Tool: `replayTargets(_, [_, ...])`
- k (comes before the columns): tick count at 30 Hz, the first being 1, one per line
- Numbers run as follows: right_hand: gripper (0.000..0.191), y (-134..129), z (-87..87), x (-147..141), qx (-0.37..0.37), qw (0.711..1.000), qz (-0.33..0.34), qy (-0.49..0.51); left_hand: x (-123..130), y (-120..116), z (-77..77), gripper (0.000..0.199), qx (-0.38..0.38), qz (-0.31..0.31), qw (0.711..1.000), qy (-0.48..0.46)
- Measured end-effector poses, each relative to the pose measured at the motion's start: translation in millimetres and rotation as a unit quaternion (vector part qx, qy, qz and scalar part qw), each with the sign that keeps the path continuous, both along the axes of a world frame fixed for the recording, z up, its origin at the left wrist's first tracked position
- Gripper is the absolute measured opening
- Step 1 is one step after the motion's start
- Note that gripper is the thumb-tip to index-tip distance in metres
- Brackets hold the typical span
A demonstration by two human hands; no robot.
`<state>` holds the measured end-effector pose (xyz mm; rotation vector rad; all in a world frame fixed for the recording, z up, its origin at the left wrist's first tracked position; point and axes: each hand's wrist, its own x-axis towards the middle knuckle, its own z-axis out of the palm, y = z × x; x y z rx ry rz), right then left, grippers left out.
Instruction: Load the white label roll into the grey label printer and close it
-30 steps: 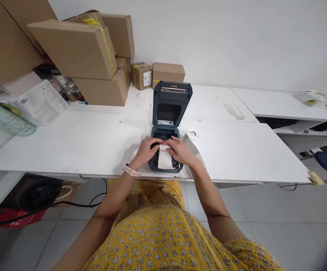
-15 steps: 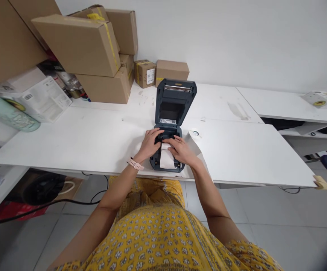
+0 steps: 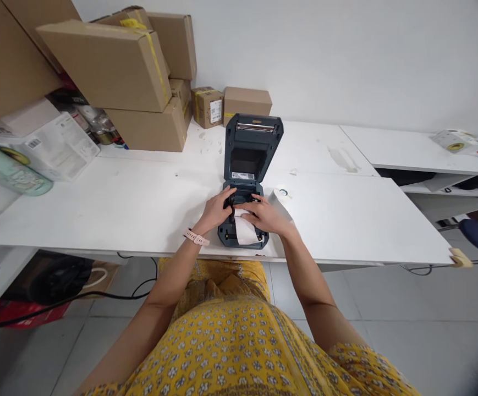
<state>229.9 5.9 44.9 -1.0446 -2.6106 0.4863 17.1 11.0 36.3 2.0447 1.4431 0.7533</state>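
A dark blue-grey label printer (image 3: pixel 245 240) stands near the table's front edge with its lid (image 3: pixel 255 144) raised. Inside its body sits a white label roll (image 3: pixel 241 212), mostly covered by my fingers, and a loose strip of labels (image 3: pixel 246 231) hangs from it toward the front. My left hand (image 3: pixel 215 213) rests over the printer's left side, thumb and fingers spread, the tips touching the inside. From the right, my right hand (image 3: pixel 265 214) grips the roll, fingers across its top. Another white roll (image 3: pixel 280 196) stands right of the printer, partly behind my right hand.
Stacked cardboard boxes (image 3: pixel 146 129) fill the back left, with two smaller boxes (image 3: pixel 247 104) behind the printer. A mint-green bottle (image 3: pixel 14 168) and a white carton (image 3: pixel 59 146) lie at the left. A lower shelf unit (image 3: pixel 412 143) adjoins on the right.
The loose label strip's front end has swung to the right. My right hand still holds the roll, and my left hand stays on the printer's left side. The view has shifted slightly.
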Motion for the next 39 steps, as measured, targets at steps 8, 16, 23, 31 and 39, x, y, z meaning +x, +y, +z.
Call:
replayTargets(8, [0.055,-3.5,-3.6,1.8,-0.005,1.000,0.003,0.002,-0.9,1.1,-4.0,0.068,0.002,-0.003,1.000,-0.020])
replayTargets(16, [0.056,-9.4,-3.2,-0.5,0.012,1.000,-0.007,-0.008,-0.5,2.8,-15.1,0.067,0.008,-0.007,0.998,-0.057])
replayTargets(23, [0.057,-10.6,-2.6,-1.4,0.014,1.000,-0.007,-0.004,1.9,0.1,-22.2,0.065,0.007,-0.011,0.996,-0.087])
replayTargets(31, [0.059,-10.5,-3.8,-1.4,0.010,1.000,-0.004,-0.004,2.3,0.4,-30.3,0.061,0.002,-0.008,0.994,-0.110])
replayTargets(39, [0.074,-10.8,-4.9,-1.2,0.005,1.000,0.002,0.014,3.9,-12.1,-30.8,0.083,-0.021,-0.026,0.994,-0.104])
